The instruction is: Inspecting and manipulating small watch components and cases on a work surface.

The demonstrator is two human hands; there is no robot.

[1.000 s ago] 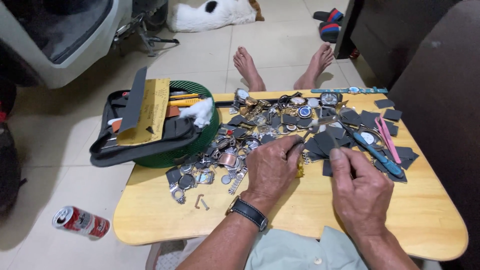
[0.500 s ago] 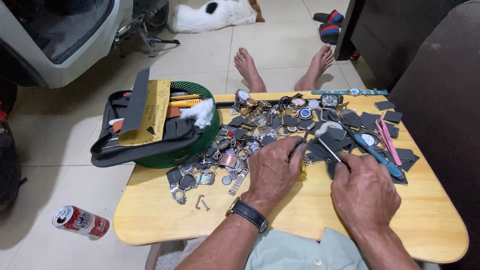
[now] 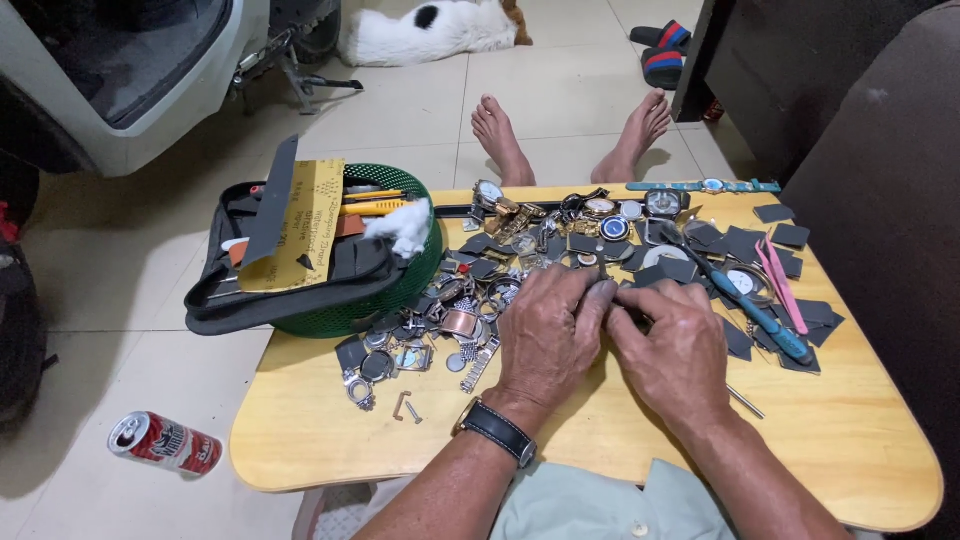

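Together, the left hand [image 3: 548, 335] and right hand [image 3: 672, 352] pinch fingertips around something small and hidden, mid-table. Beyond them lies a heap of metal watch parts [image 3: 480, 300] and dark square pads [image 3: 745, 245] on the rounded wooden table [image 3: 860, 440].

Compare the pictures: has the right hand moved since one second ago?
Yes. The right hand has shifted left, away from the blue-handled tool, to meet the left hand.

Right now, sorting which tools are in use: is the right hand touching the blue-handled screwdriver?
Apart. In the head view the right hand sits against the left hand, and bare table and dark patches show between it and the blue-handled screwdriver.
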